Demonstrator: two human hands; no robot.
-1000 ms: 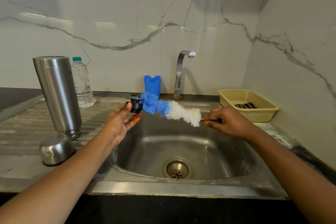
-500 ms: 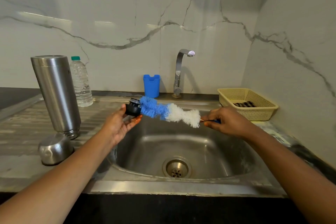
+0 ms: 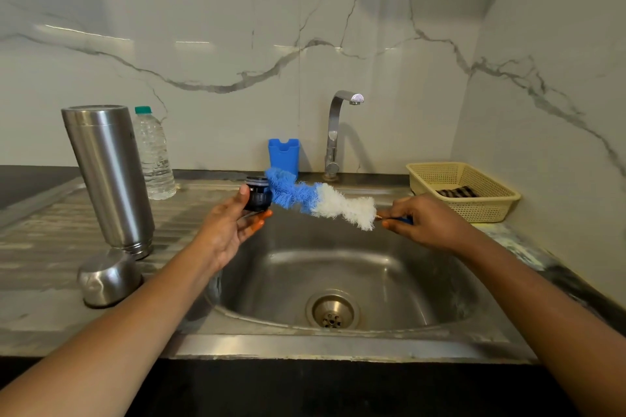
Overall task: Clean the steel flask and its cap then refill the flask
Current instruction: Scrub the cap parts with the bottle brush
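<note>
Two tight grips over the sink [image 3: 338,267]: left hand [image 3: 230,230] round black cap [image 3: 258,196], right hand [image 3: 427,223] round brush handle [image 3: 404,220].

Softly, evenly lit from above, moderately bright, with pale glare streaks across the white grey-veined marble wall [image 3: 189,42], sheen down the tall brushed-steel flask [image 3: 108,176] and a faint shadow thrown rightward behind the curved chrome tap [image 3: 333,132]. Sharp through the middle, with crisp bristles on the blue-and-white bottle brush [image 3: 318,201] and little detail in the small black plastic cap [image 3: 257,196]. Bowed by the wide lens toward the edges, with that flask leaning and blackness below the front rim of the stainless steel sink [image 3: 338,349].
</note>
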